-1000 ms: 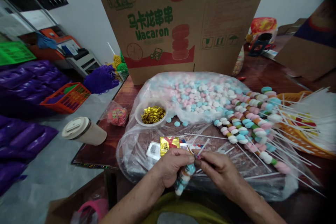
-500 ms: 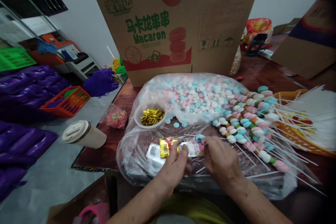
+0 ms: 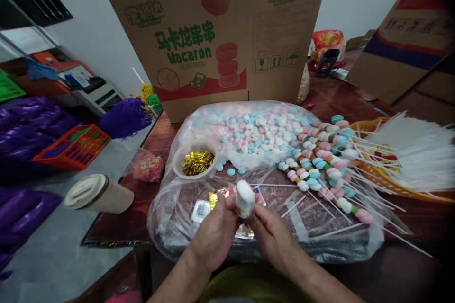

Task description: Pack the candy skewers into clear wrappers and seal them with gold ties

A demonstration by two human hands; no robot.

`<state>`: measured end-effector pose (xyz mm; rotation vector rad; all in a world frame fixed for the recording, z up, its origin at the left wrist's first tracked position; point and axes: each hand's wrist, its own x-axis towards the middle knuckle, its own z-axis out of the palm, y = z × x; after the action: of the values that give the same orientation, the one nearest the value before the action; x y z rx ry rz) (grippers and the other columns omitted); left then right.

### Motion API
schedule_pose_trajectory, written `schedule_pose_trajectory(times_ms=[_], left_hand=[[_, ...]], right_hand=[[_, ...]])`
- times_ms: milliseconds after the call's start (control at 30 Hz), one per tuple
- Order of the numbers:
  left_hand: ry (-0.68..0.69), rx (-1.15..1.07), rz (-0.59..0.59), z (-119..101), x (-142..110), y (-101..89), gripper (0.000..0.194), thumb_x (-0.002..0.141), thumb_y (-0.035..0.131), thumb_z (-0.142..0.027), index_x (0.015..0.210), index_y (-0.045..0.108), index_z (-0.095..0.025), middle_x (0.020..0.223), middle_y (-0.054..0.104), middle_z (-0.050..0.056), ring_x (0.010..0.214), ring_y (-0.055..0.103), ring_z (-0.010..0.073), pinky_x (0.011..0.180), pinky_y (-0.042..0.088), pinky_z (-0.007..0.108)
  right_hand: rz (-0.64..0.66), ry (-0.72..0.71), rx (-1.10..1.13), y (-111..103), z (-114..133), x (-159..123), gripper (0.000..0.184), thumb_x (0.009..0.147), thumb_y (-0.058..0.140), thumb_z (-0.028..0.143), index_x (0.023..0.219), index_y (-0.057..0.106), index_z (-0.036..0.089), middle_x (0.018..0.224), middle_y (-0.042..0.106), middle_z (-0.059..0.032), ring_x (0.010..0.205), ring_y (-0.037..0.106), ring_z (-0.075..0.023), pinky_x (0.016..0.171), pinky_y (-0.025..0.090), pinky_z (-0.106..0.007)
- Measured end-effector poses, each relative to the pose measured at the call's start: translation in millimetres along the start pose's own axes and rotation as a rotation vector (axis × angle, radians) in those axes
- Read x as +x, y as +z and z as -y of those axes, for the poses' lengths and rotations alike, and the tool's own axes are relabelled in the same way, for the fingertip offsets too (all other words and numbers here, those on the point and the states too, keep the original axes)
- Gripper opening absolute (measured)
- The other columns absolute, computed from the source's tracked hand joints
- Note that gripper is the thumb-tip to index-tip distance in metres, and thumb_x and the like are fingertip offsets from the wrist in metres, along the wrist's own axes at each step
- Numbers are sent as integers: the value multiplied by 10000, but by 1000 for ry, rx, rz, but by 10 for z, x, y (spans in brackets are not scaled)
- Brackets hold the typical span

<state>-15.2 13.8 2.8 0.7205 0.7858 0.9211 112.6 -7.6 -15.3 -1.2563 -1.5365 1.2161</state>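
Note:
My left hand (image 3: 213, 229) and my right hand (image 3: 272, 234) meet near the table's front edge, both closed around a candy skewer (image 3: 244, 199) in a clear printed wrapper, its white top pointing up toward me. Under the hands lies a clear plastic sheet (image 3: 177, 218) with small printed wrappers (image 3: 202, 208) on it. Behind it, a small bowl (image 3: 194, 163) holds gold twist ties. Finished pastel candy skewers (image 3: 320, 170) lie in a row to the right.
A big bag of loose pink, blue and white candies (image 3: 263, 130) lies in front of a tall "Macaron" carton (image 3: 209, 33). White sticks (image 3: 415, 147) fill an orange basket at right. A lidded paper cup (image 3: 97, 194) lies on its side at left.
The wrapped skewer was first held low and pointing down, then lowered toward the wrappers on the sheet; now both hands hold it upright with its white end raised. The view shifted right.

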Motion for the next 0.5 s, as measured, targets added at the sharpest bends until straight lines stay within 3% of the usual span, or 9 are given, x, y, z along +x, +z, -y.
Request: schedule_pose_trajectory(times_ms=[100,200,267,333,367,433,500], left_hand=[[51,177,-19,-3,-29,10,442,778,556,-488,1116,590,-205,985,639,59,927,550,190,880,384,295],[101,501,-4,10,-62,-13,378,831,483,-463,1012,635,-169,864,638,54,822,541,174,808,399,266],[166,598,-26,31,-52,-20,395,830,458,-491,934,645,-159,771,624,45,725,526,164,729,407,253],[217,606,-111,63,-9,-4,383,809,476,-508,850,639,-165,709,604,33,656,505,154,666,400,245],[238,604,-184,87,21,17,375,804,477,-513,790,630,-170,672,588,25,625,491,150,634,391,242],[277,648,-295,166,88,91,364,780,504,-511,648,590,-183,574,532,9,556,451,142,569,358,241],[313,763,-193,275,147,197,337,711,596,-485,538,548,-199,492,471,-1,513,419,146,542,325,251]], right_hand=[[9,155,302,4,13,17,400,819,439,551,654,426,188,522,343,51,485,306,-86,445,269,-206],[85,264,551,19,23,21,441,757,485,624,652,390,207,475,275,81,404,205,-60,385,199,-189],[188,351,599,32,16,24,475,763,444,648,591,372,211,413,246,86,342,167,-57,347,186,-194],[223,380,557,21,4,29,492,772,449,624,518,402,205,379,296,59,320,241,-76,338,249,-210],[159,331,503,-2,-1,27,458,768,491,589,528,466,199,419,394,26,366,349,-101,373,322,-223],[-36,160,350,-99,-19,-7,281,740,596,486,753,605,206,706,591,-51,656,543,-173,583,455,-254],[-204,30,213,-278,-68,-108,306,756,609,418,987,574,220,946,608,-79,881,553,-210,759,459,-282]])
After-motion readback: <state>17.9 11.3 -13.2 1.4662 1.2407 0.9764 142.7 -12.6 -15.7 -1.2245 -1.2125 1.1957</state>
